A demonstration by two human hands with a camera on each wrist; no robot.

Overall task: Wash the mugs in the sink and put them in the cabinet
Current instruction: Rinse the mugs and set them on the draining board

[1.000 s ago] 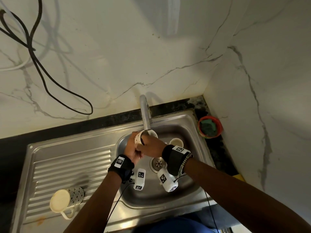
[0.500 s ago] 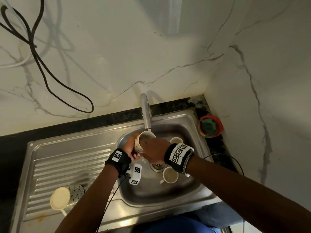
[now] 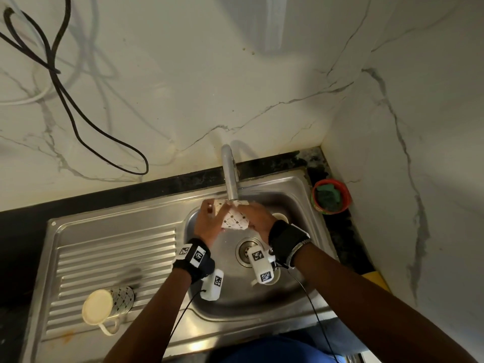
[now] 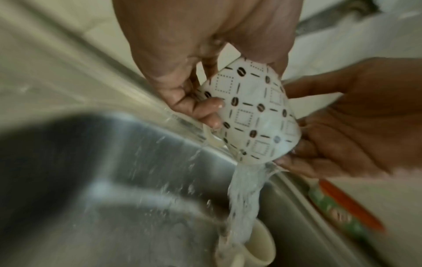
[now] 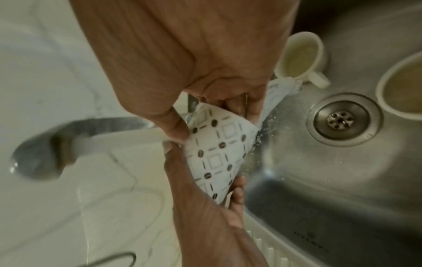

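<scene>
Patterned mug (image 3: 234, 219) under the tap (image 3: 230, 176), clasped between left hand (image 3: 208, 224) and right hand (image 3: 258, 218), both grips curled around it.

We are looking at a home kitchen: a stainless steel sink (image 3: 301, 189) with a ribbed draining board (image 3: 115, 260) is set into a dark bench (image 3: 23, 221) in a corner of white, grey-veined marble wall (image 3: 183, 74). We see a chrome tap (image 3: 230, 176) running water over the basin, patterned mugs (image 3: 107, 305) on the drainer and plain ones in the basin (image 5: 299, 54). An orange tub with a green scouring pad (image 3: 330, 197) sits in the corner, and black cables (image 3: 78, 116) hang down the wall.
</scene>
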